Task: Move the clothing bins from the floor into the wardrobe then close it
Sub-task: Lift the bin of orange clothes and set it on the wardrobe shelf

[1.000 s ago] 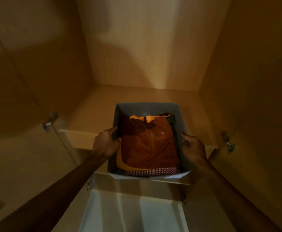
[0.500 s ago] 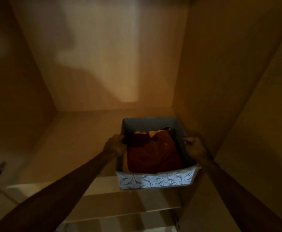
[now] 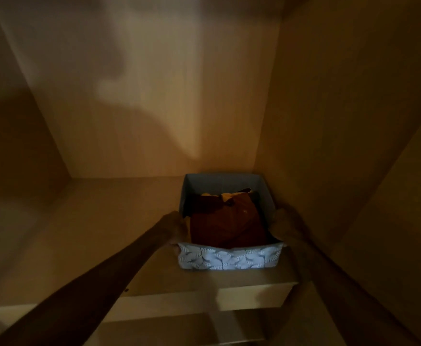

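Observation:
A blue clothing bin (image 3: 229,258) with a white leaf pattern on its front sits on the wardrobe shelf (image 3: 104,233), in the right back corner against the right wall. Folded rust-brown and yellow clothes (image 3: 227,221) fill it. My left hand (image 3: 175,229) grips the bin's left wall near the front. My right hand (image 3: 283,227) holds the right wall, squeezed between the bin and the wardrobe side. The light is dim.
The wardrobe's back panel (image 3: 154,96) and right side panel (image 3: 329,121) enclose the shelf. Bare shelf stretches to the left of the bin. The shelf's front edge (image 3: 204,303) lies below the bin, with another ledge beneath it.
The bin has gone from overhanging the shelf edge to resting fully on the shelf, farther back and to the right. Both hands went along with it, still gripping its sides.

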A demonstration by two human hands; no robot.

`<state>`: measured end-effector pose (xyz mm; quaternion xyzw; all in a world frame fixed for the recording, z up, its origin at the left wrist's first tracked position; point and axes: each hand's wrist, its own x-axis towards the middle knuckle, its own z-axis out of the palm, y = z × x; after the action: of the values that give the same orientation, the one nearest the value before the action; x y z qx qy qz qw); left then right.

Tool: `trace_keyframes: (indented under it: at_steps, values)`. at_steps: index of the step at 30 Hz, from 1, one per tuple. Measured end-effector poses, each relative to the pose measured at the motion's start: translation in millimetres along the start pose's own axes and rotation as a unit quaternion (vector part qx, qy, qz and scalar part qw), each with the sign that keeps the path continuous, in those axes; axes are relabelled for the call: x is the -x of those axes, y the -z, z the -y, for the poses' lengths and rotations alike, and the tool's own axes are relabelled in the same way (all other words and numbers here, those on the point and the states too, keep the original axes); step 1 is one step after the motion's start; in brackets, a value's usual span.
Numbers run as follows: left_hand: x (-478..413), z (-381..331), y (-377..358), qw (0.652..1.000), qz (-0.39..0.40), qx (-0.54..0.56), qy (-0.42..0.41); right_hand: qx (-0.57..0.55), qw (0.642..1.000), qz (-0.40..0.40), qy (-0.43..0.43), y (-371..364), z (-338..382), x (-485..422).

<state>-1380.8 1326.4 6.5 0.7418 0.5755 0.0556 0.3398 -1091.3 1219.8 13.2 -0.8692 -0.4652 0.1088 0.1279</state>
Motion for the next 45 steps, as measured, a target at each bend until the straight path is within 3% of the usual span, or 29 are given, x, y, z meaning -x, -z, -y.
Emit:
trace_keyframes:
  at_steps: [3,5,7,9,13,16,20,23,37,45]
  values:
    - [-2,0,-6,0.997,-0.05,0.037,-0.043,-0.154,0.987,-0.036,-0.006,-5,-3,-11]
    - [7,-7,-10,0.994,-0.04,0.078,-0.07,-0.201,0.977,-0.07,0.022,-10,-5,-17]
    - [11,-5,-22,0.991,-0.049,0.028,-0.124,-0.186,0.978,-0.095,0.032,-17,-4,-17]
    - [10,4,-38,0.977,-0.063,-0.093,-0.182,-0.153,0.981,-0.108,0.043,-24,3,-9]
    - [8,18,-59,0.955,-0.073,-0.202,-0.204,-0.074,0.99,-0.058,0.109,-57,6,9]
    - [4,24,-64,0.94,-0.098,-0.254,-0.206,0.007,0.983,-0.065,0.173,-80,-4,3]
    - [-5,22,-61,0.933,-0.091,-0.292,-0.192,0.012,0.981,-0.063,0.181,-74,-1,-13]
    - [-14,14,-58,0.938,-0.072,-0.291,-0.175,0.014,0.979,-0.094,0.183,-72,-1,-29]
    - [-52,-4,-49,0.952,-0.066,-0.28,-0.106,0.066,0.978,-0.058,0.188,-66,8,-80]
    - [-52,-11,-39,0.964,-0.042,-0.247,-0.09,0.039,0.978,-0.054,0.198,-65,10,-83]
